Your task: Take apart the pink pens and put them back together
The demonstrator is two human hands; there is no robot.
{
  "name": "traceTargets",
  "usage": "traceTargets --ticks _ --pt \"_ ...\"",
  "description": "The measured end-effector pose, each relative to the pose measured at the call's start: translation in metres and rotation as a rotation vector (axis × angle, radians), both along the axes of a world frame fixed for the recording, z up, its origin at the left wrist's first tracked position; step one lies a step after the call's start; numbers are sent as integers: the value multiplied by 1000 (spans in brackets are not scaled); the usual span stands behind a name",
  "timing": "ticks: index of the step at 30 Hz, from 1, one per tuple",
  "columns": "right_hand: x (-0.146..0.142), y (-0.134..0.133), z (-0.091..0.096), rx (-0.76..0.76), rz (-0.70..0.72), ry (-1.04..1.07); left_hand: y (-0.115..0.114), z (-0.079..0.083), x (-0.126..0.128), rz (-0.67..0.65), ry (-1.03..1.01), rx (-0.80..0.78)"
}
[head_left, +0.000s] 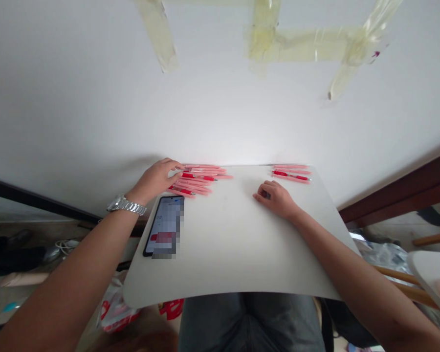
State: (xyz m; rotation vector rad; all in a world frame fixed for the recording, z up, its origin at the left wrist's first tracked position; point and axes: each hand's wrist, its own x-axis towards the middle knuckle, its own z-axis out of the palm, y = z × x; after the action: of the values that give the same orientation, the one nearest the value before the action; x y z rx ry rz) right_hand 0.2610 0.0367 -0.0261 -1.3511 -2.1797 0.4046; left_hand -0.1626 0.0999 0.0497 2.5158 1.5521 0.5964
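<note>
Ideally, the left hand (157, 179) would take just one pen from the left-hand pile of pink and red pens (207, 178), since they overlap and a neighbour could drag along. Its thumb and fingers reach around the pens' left ends; whether they pinch one, I cannot tell. Lifting clear of the smartphone (163, 212) just below the pile seems wise. The right hand (276, 199) rests loosely curled on the worktop (227, 244), no pen visible in it, just beside the smaller right-hand group of pens (292, 175), which lie roughly parallel.
</note>
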Motion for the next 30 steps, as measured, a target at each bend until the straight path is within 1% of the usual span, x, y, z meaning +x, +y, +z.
traceTargets --ticks 8,17,24,30 --pt "-1 -1 3 7 10 6 8 -8 0 9 82 -40" --pt "-1 -1 3 3 7 18 11 -8 1 36 103 -86" --pt "-1 -2 4 2 8 16 12 -8 0 23 128 -67" --pt "0 -1 3 -4 9 16 17 -8 -2 -7 89 -88"
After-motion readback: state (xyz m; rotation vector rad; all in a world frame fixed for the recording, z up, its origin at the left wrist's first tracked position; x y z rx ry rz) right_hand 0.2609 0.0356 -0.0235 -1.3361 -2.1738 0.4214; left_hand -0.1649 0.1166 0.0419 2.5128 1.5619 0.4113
